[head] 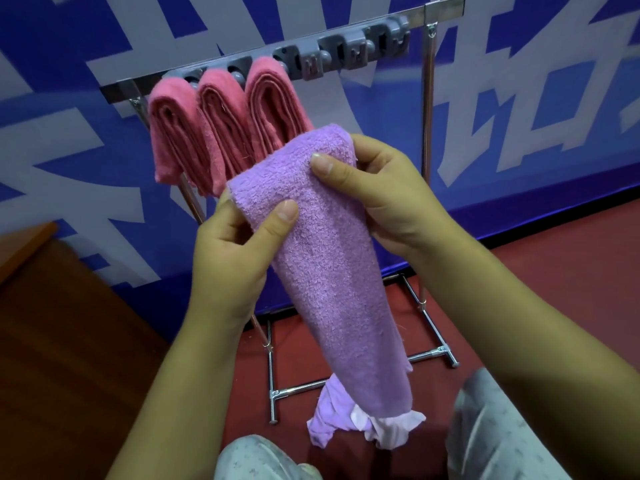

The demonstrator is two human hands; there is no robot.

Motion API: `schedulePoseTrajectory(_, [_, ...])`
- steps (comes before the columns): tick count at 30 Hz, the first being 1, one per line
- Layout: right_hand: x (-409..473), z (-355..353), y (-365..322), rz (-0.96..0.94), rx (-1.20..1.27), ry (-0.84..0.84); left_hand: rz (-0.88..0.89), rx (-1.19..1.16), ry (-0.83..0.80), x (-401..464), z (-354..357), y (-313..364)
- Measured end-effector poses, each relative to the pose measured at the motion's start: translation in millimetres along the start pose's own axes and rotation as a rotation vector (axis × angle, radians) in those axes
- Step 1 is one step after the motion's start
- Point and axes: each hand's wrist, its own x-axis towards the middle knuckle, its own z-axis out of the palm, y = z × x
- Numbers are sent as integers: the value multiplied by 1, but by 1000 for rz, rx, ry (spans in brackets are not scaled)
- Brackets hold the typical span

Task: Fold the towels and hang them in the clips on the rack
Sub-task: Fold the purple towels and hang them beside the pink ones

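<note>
At the bottom of the frame the person's knees (498, 441) show in pale grey patterned cloth, one at bottom centre and one at lower right. Just above them, in the middle, both hands hold a folded purple towel (325, 258) that hangs down in a long narrow strip, its frilled lower end bunched just above the knees. The left hand (232, 258) grips the towel's left edge near the top, thumb pressed on the front and fingers curled behind. The right hand (384, 192) grips the upper right edge, thumb flat on the front face and fingers wrapped round the back.

Behind the towel stands a metal rack (427, 133), its chrome feet on the red floor (554, 289) in the lower centre, its uprights rising to a top bar that slants from middle left to upper right. A row of grey clips (346, 51) is fixed along that bar. The three clips at the left end each hold one folded pink towel (263, 102); the three hang side by side, touching, and the purple towel's top overlaps the lower part of the rightmost. The clips to the right, in the upper centre, hold nothing.

At lower left is a brown wooden surface (69, 341). Farthest back, a blue wall banner (519, 116) with large grey-white characters fills the upper frame.
</note>
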Motion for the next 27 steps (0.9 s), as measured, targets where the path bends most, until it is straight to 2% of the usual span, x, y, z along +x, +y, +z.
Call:
schedulePoseTrajectory(6, [2, -16, 4, -46, -173, 16, 96, 86, 16, 8, 8, 7])
schedulePoseTrajectory(8, [1, -25, 10, -9, -147, 18, 109, 102, 27, 8, 11, 8])
schedulePoseTrajectory(11, [-3, -40, 19, 164, -35, -150, 111, 106, 12, 8, 14, 9])
schedulePoseTrajectory(15, [-13, -44, 29, 444, -182, -445, 100, 94, -21, 7, 16, 13])
schedulePoseTrajectory(17, [-17, -43, 32, 518, -164, -522, 85, 78, -21, 7, 15, 14])
schedulePoseTrajectory(24, [-19, -38, 45, 571, 66, -468, -39, 58, -6, 13, 7, 13])
schedulePoseTrajectory(27, [-20, -38, 50, 601, 127, -380, -195, -15, -2, 19, 1, -1])
